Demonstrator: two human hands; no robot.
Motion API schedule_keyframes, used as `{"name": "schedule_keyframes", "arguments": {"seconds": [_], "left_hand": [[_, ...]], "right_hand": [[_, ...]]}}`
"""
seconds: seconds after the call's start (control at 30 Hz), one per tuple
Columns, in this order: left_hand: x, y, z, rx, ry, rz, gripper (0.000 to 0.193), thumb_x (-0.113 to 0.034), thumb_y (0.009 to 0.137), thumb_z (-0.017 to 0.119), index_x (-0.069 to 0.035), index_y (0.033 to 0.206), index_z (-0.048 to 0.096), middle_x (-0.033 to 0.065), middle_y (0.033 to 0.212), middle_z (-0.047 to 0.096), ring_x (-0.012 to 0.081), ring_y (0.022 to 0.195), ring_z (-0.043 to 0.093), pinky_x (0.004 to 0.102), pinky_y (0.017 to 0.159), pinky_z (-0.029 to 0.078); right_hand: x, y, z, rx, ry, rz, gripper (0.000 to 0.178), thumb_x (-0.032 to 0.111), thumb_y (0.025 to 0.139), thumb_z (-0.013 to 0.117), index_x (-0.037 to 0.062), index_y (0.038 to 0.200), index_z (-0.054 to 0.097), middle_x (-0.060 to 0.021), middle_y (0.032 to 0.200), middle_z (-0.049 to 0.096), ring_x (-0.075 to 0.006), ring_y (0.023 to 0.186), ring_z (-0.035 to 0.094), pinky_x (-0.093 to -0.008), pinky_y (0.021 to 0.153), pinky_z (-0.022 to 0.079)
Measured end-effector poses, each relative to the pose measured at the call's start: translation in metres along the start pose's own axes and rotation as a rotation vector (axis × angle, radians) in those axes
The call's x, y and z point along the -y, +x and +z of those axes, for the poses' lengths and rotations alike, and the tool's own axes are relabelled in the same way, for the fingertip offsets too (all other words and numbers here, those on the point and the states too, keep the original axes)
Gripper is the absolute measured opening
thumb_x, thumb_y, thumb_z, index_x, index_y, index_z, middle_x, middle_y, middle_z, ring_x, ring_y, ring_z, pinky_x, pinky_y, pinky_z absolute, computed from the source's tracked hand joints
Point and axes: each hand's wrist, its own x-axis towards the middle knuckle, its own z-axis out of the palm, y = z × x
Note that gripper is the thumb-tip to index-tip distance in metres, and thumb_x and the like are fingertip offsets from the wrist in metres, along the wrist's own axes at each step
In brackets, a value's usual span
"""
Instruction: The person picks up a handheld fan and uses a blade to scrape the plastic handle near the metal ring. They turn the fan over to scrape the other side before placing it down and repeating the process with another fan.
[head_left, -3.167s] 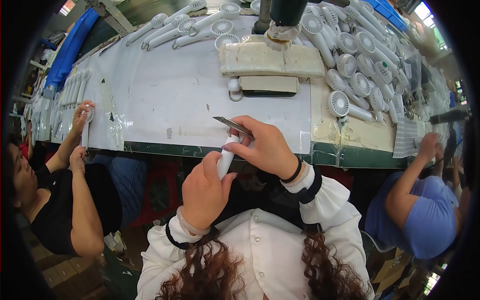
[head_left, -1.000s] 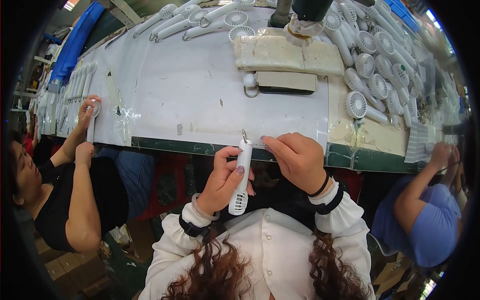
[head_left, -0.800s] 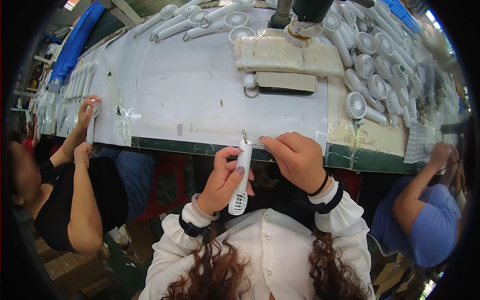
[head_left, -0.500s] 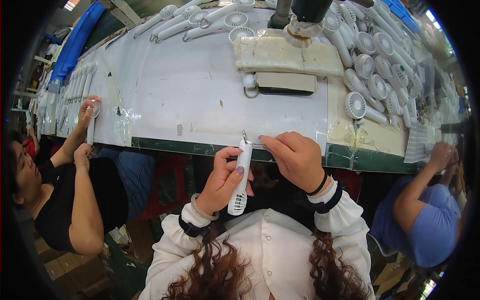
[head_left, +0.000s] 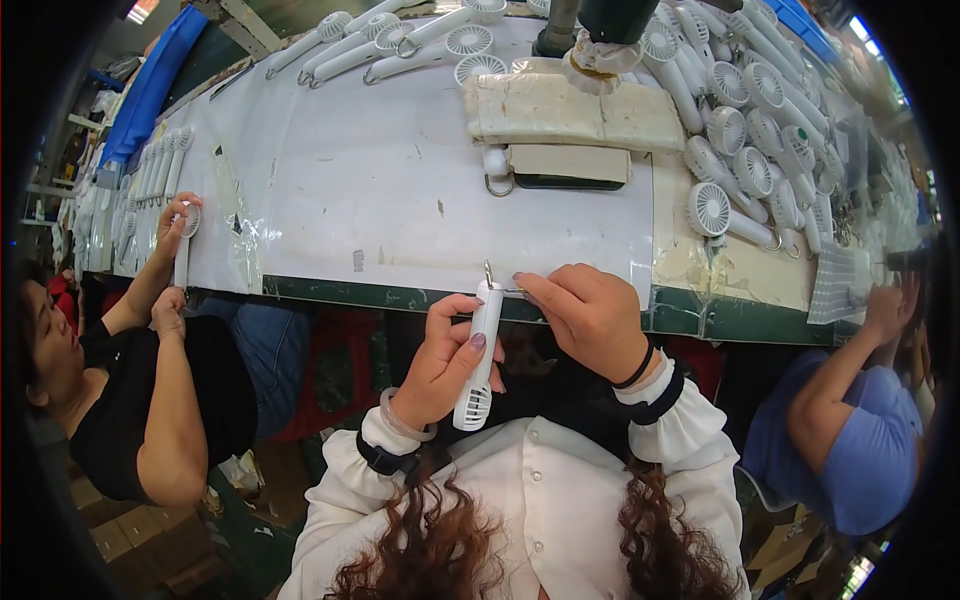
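Worktable (head_left: pixel 340 180), white fan (head_left: pixel 488 325) between left fingers (head_left: pixel 460 304)

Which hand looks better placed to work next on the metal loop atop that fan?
Probably the right hand: it pinches a thin metallic piece near the silver metal loop. The left hand is occupied holding the slim white plastic fan.

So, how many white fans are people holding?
2 clearly: one fan in the wearer's left hand, a second fan held by the co-worker at left. The co-worker at right may hold another; I can't tell.
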Motion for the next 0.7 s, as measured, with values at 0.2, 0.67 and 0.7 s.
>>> {"name": "schedule_keyframes", "arguments": {"seconds": [0.2, 0.67, 0.7], "left_hand": [[0.0007, 0.0005, 0.0002, 0.002, 0.005, 0.006, 0.036, -0.013, 0.108, 0.043, -0.01, 0.139, 0.025, 0.0131, 0.099, 0.06, 0.0189, 0.072, 0.065, 0.0322, 0.07, 0.056], [0.0, 0.0016, -0.0022, 0.017, 0.063, 0.009, 0.034, -0.01, 0.107, 0.041, -0.012, 0.137, 0.025, 0.0155, 0.097, 0.059, 0.0199, 0.069, 0.065, 0.0339, 0.065, 0.058], [-0.0005, 0.0016, -0.0023, 0.017, 0.067, 0.006, 0.034, -0.01, 0.107, 0.041, -0.012, 0.137, 0.025, 0.0154, 0.098, 0.059, 0.0199, 0.069, 0.065, 0.0339, 0.065, 0.058]], "right_hand": [[-0.0002, 0.0001, -0.0016, 0.017, -0.007, 0.005, 0.026, 0.006, 0.083, 0.074, 0.0124, 0.108, 0.072, -0.0038, 0.073, 0.058, -0.0231, 0.063, 0.059, -0.0348, 0.053, 0.046], [-0.0022, -0.0046, -0.0011, 0.027, -0.117, -0.065, 0.034, 0.004, 0.076, 0.074, 0.012, 0.109, 0.072, -0.0022, 0.073, 0.056, -0.0205, 0.064, 0.059, -0.0334, 0.052, 0.045], [-0.0023, -0.006, 0.0001, 0.024, -0.117, -0.066, 0.034, 0.004, 0.076, 0.074, 0.012, 0.109, 0.072, -0.0022, 0.073, 0.056, -0.0205, 0.064, 0.059, -0.0334, 0.052, 0.045]]}}
